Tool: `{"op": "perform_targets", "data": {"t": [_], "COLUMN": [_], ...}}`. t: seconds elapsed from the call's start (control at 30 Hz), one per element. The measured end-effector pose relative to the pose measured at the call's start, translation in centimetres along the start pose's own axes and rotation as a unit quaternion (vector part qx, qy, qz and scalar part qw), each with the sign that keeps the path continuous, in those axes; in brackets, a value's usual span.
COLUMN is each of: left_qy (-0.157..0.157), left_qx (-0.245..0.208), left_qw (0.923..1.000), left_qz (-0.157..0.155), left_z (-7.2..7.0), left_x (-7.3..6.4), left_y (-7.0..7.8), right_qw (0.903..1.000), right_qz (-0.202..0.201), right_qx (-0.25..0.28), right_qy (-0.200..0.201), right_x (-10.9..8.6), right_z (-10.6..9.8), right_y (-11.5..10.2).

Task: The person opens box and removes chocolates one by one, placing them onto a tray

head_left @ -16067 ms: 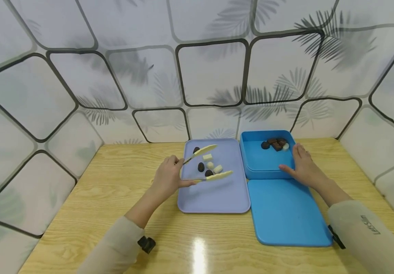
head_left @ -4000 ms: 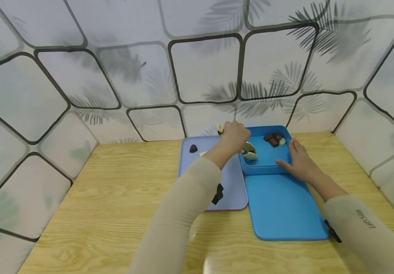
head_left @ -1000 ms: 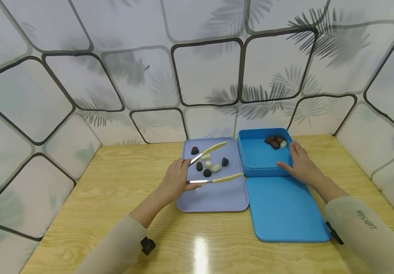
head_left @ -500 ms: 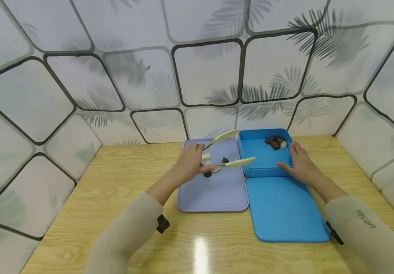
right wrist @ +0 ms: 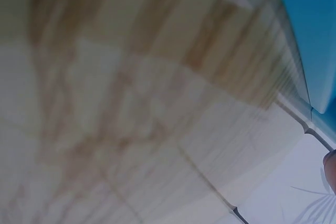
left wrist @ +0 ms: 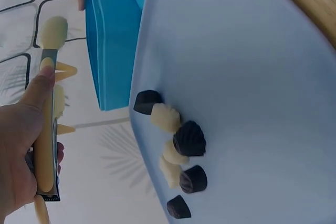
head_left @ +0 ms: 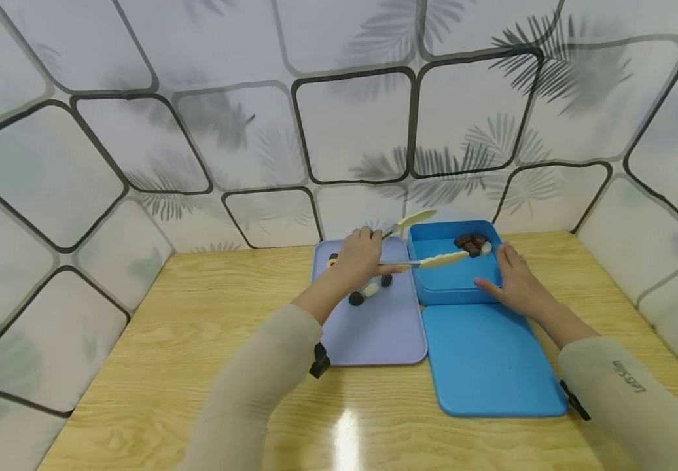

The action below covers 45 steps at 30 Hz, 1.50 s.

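My left hand (head_left: 359, 255) grips a pair of tongs (head_left: 442, 260) with cream tips. Its arms are spread with nothing between them; the nearer tip overlaps the inside of the blue box (head_left: 451, 298), the other is at its back left corner. Brown chocolates (head_left: 470, 243) and a white piece (head_left: 486, 248) lie in the box's back right corner. My right hand (head_left: 518, 284) rests straight-fingered against the box's right wall. On the lilac tray (head_left: 380, 337) sit several dark chocolates (left wrist: 190, 139) and white ones (left wrist: 166, 117), partly hidden by my left arm in the head view.
A flat blue lid (head_left: 495, 360) lies in front of the box, right of the tray. All stand on a wooden table (head_left: 209, 314) with a patterned cloth (head_left: 356, 124) behind and at both sides. Most of the right wrist view is blurred fabric.
A round dark chocolate left the box and now lies on the tray's right part. In the last second my left hand has moved the spread tongs rightward from tray to box. My right hand stays.
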<state>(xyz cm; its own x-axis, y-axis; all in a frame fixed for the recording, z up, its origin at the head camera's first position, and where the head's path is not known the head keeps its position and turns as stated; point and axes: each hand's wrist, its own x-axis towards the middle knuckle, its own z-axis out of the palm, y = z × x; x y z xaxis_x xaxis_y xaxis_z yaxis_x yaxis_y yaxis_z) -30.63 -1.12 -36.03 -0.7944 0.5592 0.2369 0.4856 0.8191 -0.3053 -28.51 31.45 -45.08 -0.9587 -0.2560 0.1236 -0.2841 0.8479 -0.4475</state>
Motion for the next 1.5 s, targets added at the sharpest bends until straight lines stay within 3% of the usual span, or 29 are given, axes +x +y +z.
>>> {"op": "perform_targets", "data": {"t": [0.13,0.2,0.4,0.57,0.77,1.07,1.27,1.5], "left_qy": [0.013,0.002,-0.109,-0.155,-0.168,-0.200,-0.211,-0.202], "left_qx": [0.019,0.010,-0.035,-0.022,0.005,0.039,0.047,0.031], "left_qw": [0.9997,0.9999,0.9930,0.9872,0.9857,0.9791,0.9764,0.9786], "left_qz": [0.012,0.010,-0.030,-0.032,-0.014,-0.005,-0.010,-0.023], "left_z": [0.1,0.2,0.0,-0.1,-0.2,-0.5,-0.2,0.4], "left_x": [1.3,2.0,4.1,5.1,5.9,7.6,7.6,7.4], "left_y": [1.1,1.7,3.4,4.6,5.5,7.4,7.8,8.7], "right_qw": [1.0000,1.0000,0.9999,1.0000,0.9997,0.9999,1.0000,1.0000], "right_qz": [0.005,0.006,0.008,0.001,-0.004,0.009,0.001,-0.003], "right_qx": [-0.006,-0.005,-0.008,0.000,0.017,-0.011,-0.007,-0.005], "right_qy": [-0.002,-0.002,-0.003,0.005,0.016,0.002,0.001,-0.001], "right_x": [0.0,0.0,0.0,0.1,0.2,0.3,0.2,0.2], "right_z": [-0.1,-0.1,-0.1,0.3,0.5,0.0,0.1,0.0], "right_y": [0.0,0.0,0.0,0.1,0.0,-0.1,0.0,-0.1]}}
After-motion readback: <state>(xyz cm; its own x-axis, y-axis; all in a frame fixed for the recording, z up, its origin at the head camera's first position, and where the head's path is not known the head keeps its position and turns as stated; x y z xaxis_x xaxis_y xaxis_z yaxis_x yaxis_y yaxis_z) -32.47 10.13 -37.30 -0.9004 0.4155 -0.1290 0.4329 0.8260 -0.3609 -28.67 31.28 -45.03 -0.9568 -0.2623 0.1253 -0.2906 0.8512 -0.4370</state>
